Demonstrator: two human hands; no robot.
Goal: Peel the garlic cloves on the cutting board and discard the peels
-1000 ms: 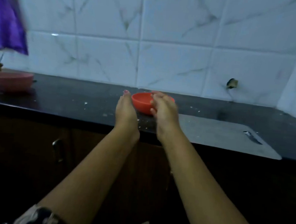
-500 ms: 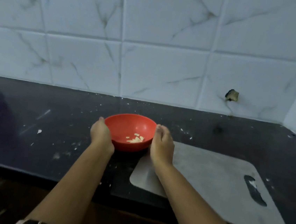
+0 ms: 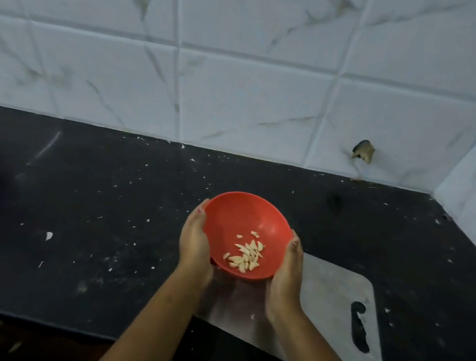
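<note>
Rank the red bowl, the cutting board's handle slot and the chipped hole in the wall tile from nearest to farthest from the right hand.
1. Red bowl: held in the right hand, to its left.
2. Handle slot: in the board, off to the right.
3. Chipped hole: up on the back wall.

The bowl (image 3: 245, 215) was orange-red, the garlic cloves (image 3: 244, 258) in it pale cream. The table (image 3: 94, 224) was black, flecked white; the cutting board (image 3: 332, 302) grey; the wall tiles (image 3: 254, 99) white, veined grey.
</note>
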